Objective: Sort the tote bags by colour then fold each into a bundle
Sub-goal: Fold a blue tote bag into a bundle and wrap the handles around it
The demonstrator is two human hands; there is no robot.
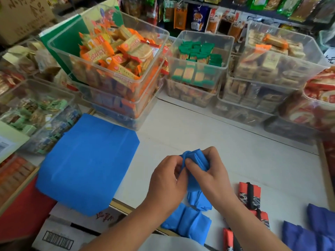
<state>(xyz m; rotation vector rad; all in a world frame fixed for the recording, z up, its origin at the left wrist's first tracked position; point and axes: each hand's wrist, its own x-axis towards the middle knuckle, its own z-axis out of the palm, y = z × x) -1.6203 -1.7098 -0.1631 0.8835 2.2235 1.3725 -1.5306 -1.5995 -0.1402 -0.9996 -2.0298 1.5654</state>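
Note:
A bright blue tote bag, folded into a narrow bundle [196,161], is held above the white table between both hands. My left hand [167,180] pinches its near-left side. My right hand [208,173] wraps round it from the right, thumb on top. Below the hands lie two folded blue bundles [186,221]. A flat blue tote bag [87,163] is spread out at the left. Red-and-black patterned bundles [250,195] sit to the right, and dark blue bags [311,230] lie at the bottom right.
Clear plastic bins of snack packets [112,57] line the back and left of the white table [235,151]. A cardboard box [59,232] and a red surface [21,214] sit at the near left. Hanging snack bags fill the shelves behind.

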